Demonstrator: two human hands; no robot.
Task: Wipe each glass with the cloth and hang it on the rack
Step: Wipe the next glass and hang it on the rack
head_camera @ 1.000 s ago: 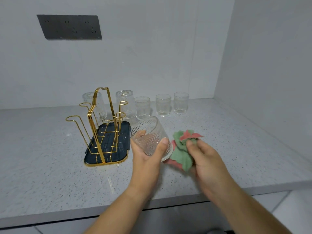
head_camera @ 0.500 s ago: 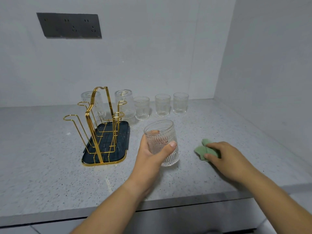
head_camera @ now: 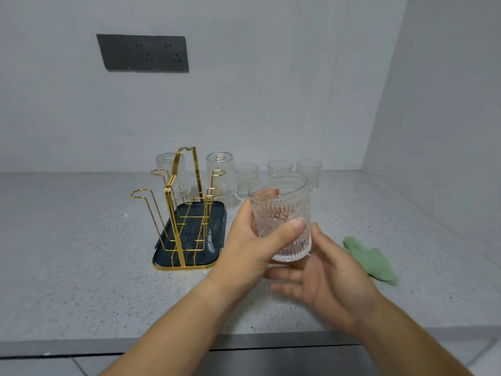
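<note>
Holding the glass (head_camera: 280, 213) upright above the front part of the desk (head_camera: 67, 253), our left grip (head_camera: 244, 248) has thumb and fingers curled around its side. Our right grip (head_camera: 325, 280) is spread open just under the glass. The green cloth (head_camera: 371, 260) lies on the desk at the right, and the rack (head_camera: 180, 202) stands at the left.

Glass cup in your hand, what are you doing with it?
A person grips a clear ribbed glass upright in the left hand, above the speckled grey counter. The right hand is open beside and under its base. The green cloth lies loose on the counter to the right. The gold wire rack carries two upturned glasses on its far pegs; three upright glasses stand near the wall.
</note>
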